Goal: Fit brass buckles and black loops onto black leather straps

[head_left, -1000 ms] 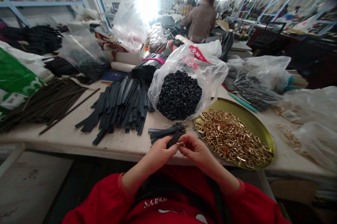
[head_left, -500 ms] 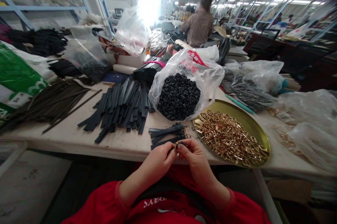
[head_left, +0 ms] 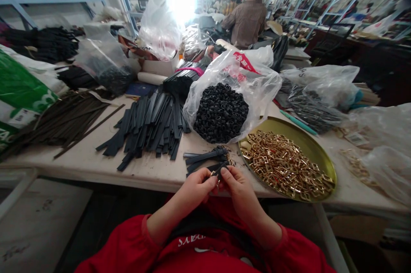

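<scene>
In front of my chest, at the table edge, both hands meet around one small piece: a black strap (head_left: 219, 170) with a gold buckle (head_left: 213, 173) on it. My left hand (head_left: 199, 185) pinches it at the buckle, thumb on top. With thumb and fingers, my right hand (head_left: 236, 182) grips the strap from the other side; the fingers hide much of it. Just beyond lie a few black straps with gold buckles (head_left: 205, 157). A gold tray (head_left: 326, 157) heaped with gold buckles (head_left: 285, 164) stands to the right.
An open plastic bag (head_left: 266, 80) of small black loops (head_left: 221, 112) stands behind my hands. Loose black strips (head_left: 147, 125) fan out to the left, with brown strips (head_left: 64, 121) farther left. A teal tool (head_left: 298, 122) lies behind the tray. A person (head_left: 245, 22) stands in the background.
The strap piece has been turned between my fingers, so more black strap and the gold buckle show. My right thumb now lies over the strap. The view has tilted slightly.
</scene>
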### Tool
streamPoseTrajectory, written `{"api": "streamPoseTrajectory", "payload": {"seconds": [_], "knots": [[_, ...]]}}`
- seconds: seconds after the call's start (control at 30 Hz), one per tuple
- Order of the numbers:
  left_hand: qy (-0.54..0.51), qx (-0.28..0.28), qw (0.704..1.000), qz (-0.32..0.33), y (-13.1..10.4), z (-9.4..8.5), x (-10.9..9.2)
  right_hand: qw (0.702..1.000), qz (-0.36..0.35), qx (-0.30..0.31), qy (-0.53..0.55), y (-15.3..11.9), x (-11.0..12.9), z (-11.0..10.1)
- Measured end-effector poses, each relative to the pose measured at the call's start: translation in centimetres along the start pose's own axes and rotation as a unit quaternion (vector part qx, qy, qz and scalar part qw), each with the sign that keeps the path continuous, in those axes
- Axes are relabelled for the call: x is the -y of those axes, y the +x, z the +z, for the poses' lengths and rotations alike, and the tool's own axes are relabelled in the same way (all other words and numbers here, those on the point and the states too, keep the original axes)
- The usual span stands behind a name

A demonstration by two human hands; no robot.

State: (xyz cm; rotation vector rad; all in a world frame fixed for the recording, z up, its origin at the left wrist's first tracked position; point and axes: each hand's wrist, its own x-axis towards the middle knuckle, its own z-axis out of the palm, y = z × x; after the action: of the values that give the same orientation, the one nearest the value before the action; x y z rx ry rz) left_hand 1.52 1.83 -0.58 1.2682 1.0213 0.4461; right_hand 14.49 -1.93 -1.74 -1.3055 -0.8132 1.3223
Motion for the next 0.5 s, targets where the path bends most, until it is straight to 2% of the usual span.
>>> {"api": "streamPoseTrajectory", "payload": {"seconds": [0.1,0.2,0.4,0.5], "knots": [[-0.025,0.013,0.999,-0.023,0.2,-0.2,-0.4,0.994,-0.06,-0.02,-0.09,0.3,-0.1,-0.1],[-0.03,0.023,0.999,-0.037,0.4,-0.3,-0.7,0.973,-0.129,-0.052,-0.187,0.6,0.0,-0.3],[-0.042,-0.004,0.999,-0.017,0.8,-0.3,-0.8,0.977,-0.1,-0.008,-0.19,2.0,0.3,-0.7],[-0.046,-0.011,0.998,-0.031,1.0,-0.3,-0.9,0.978,-0.096,-0.012,-0.185,2.4,0.4,-0.6]]}}
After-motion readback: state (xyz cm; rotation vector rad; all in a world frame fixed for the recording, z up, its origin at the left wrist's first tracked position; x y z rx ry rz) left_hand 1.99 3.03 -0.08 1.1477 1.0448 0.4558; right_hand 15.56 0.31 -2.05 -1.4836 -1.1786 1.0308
